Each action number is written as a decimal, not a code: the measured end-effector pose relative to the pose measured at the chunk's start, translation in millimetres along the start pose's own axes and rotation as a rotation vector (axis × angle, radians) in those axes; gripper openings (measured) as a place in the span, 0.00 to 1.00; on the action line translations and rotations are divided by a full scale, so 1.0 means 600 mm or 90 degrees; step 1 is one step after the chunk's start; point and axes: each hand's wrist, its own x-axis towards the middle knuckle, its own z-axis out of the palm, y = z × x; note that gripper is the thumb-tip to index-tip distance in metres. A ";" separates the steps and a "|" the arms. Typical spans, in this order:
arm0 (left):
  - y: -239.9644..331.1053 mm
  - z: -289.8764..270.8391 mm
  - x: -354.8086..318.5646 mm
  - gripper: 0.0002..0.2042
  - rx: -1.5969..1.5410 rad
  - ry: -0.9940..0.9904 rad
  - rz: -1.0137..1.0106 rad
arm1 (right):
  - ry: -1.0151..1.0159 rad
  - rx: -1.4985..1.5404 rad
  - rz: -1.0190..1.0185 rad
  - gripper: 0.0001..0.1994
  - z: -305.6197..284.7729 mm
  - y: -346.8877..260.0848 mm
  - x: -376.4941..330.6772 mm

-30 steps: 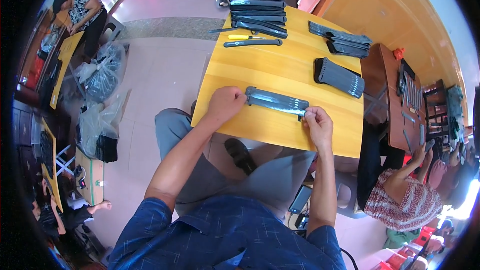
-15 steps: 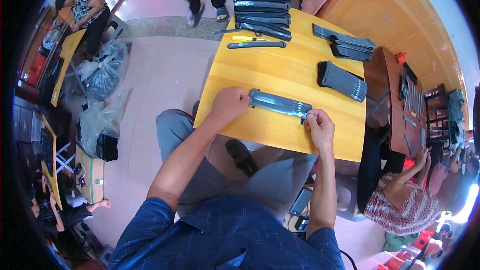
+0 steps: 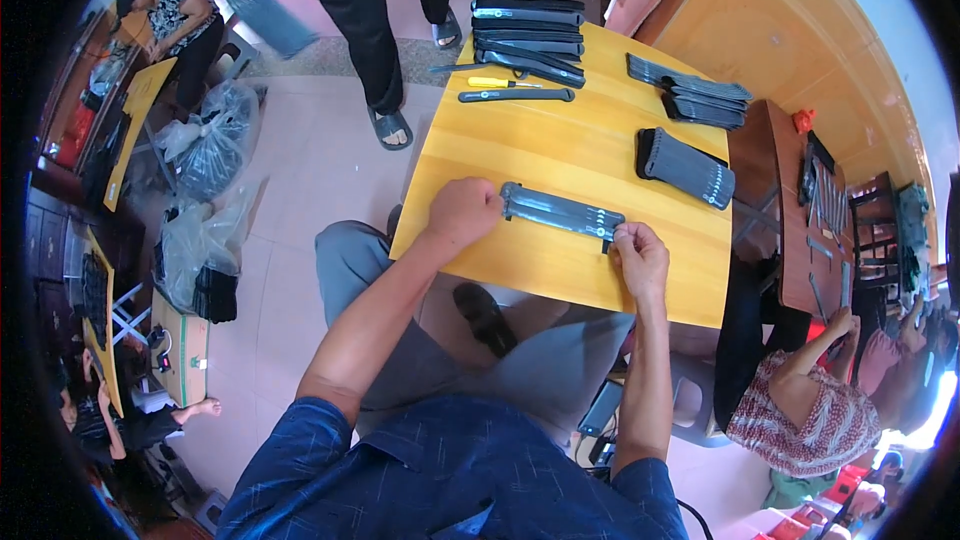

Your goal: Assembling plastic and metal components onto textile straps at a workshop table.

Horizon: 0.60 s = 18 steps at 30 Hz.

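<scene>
A short stack of flat dark strips (image 3: 562,212) with rounded ends and small pale marks lies across the near part of the yellow table. At its left end my left hand (image 3: 464,212) is curled closed; what its fingers hold is hidden. The right end is pinched between the thumb and fingers of my right hand (image 3: 641,252), with a small dark tab hanging just beside it. Farther right rests a fanned pile of similar strips (image 3: 688,170).
At the table's (image 3: 540,140) far edge are stacked dark strips (image 3: 527,35), a yellow-handled screwdriver (image 3: 490,83) and a single strip (image 3: 516,95). Another pile (image 3: 692,92) lies far right. A person (image 3: 375,30) walks past at the far left, carrying dark strips (image 3: 272,20). Plastic bags (image 3: 208,140) stand on the floor.
The walking person has come closer, and a hand carrying dark strips now shows. My hands and the strips between them have barely moved.
</scene>
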 end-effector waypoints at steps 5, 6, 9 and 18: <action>0.000 0.001 0.003 0.12 0.010 -0.007 0.001 | 0.000 -0.021 0.008 0.08 -0.001 0.002 0.004; 0.000 0.001 0.003 0.12 0.018 -0.011 0.004 | 0.000 -0.022 0.008 0.08 -0.001 0.004 0.005; 0.001 0.002 0.005 0.12 0.022 -0.014 0.009 | 0.010 -0.023 0.003 0.09 -0.003 0.008 0.007; 0.005 -0.003 0.005 0.12 0.048 -0.026 -0.013 | 0.012 -0.042 0.014 0.10 0.002 0.000 0.008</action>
